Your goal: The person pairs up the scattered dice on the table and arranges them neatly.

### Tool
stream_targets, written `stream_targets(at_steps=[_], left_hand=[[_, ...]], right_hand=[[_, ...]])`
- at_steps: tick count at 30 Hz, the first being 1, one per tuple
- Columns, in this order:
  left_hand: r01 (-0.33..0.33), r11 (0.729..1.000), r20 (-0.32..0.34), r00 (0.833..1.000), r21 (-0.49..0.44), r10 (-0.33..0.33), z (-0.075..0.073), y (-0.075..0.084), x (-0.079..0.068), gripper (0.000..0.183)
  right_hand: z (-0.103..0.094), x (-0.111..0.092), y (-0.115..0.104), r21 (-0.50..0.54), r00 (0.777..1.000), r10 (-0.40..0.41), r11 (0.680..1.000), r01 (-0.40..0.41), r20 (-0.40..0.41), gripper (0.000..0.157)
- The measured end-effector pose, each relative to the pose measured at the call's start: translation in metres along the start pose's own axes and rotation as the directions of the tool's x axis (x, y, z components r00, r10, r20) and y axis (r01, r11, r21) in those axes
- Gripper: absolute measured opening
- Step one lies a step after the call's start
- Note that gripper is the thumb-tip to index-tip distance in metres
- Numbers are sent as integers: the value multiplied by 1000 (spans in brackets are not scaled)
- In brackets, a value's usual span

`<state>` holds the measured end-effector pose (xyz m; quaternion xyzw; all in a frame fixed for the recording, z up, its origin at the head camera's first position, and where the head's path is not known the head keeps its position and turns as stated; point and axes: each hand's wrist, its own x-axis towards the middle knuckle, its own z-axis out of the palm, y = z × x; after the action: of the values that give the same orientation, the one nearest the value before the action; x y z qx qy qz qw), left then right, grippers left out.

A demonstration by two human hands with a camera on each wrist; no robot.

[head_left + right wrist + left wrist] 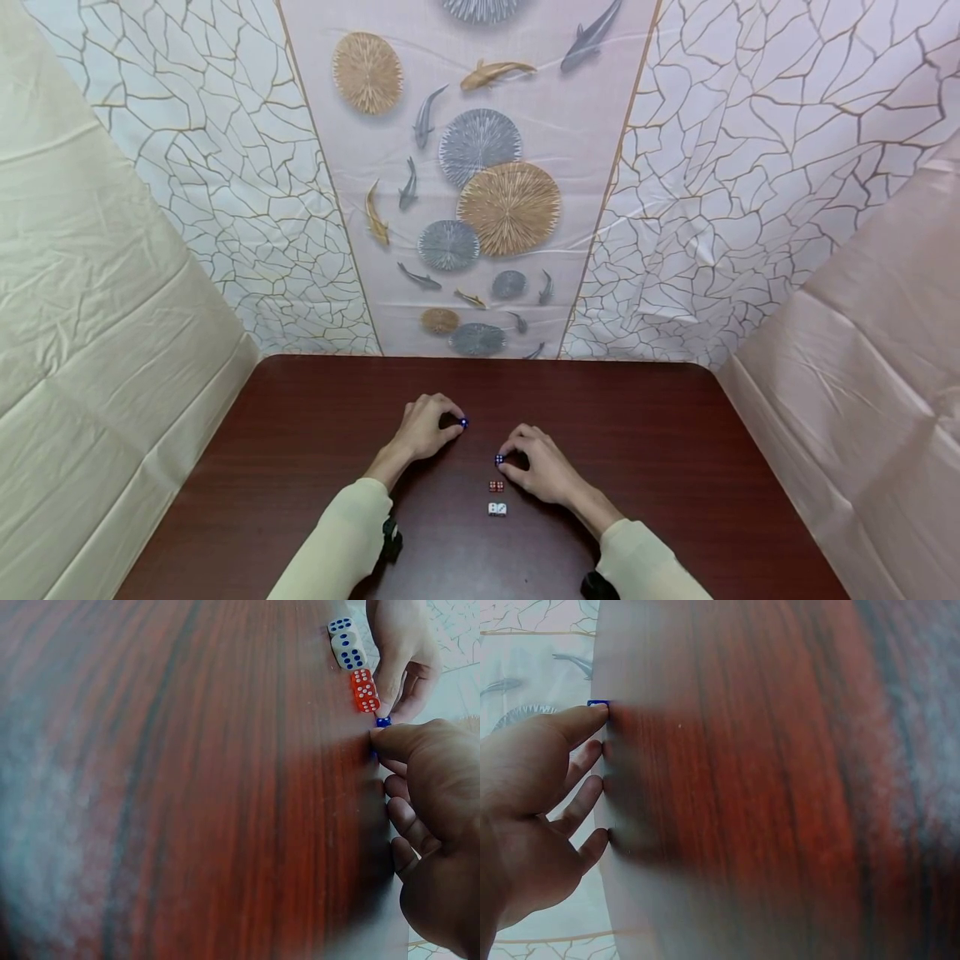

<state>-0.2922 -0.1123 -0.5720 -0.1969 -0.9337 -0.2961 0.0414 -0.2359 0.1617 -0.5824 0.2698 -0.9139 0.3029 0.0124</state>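
Note:
My left hand (425, 429) pinches a small blue die (464, 422) between thumb and finger above the dark wooden table. In the left wrist view only a blue edge of the die (598, 702) shows past the thumb. To the right and a little nearer, my right hand (543, 467) pinches another blue die (499, 459). Just nearer than that die lie two red dice (497, 486), side by side. Two white dice (497, 509) with blue pips sit together below the red ones. The right wrist view shows both hands' fingertips close to the row of dice.
The reddish-brown table (300, 500) has rounded far corners. Behind it hangs a patterned cloth (480, 192) with fish and round shapes. Pale cloth drapes (97, 333) flank the table on both sides.

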Motion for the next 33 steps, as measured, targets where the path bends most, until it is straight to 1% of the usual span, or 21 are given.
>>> stream_targets(at_steps=[13,23,27,33], left_hand=[[3,1000,2,1000,1,-3,-2,3,-2,9],[-19,1000,10,1000,-6,19,-1,3,-7,9],[-28,999,28,999,-21,29,-1,4,-11,8],[-61,998,47,997,2,61,1,7,-19,9]], right_hand=[[-1,0,-1,2,1000,-1,1000,1,-6,11],[0,-1,-1,2,1000,-5,1000,5,-15,11],[0,-1,-1,2,1000,0,1000,1,-15,11],[0,-1,-1,2,1000,-1,1000,1,-16,11]])
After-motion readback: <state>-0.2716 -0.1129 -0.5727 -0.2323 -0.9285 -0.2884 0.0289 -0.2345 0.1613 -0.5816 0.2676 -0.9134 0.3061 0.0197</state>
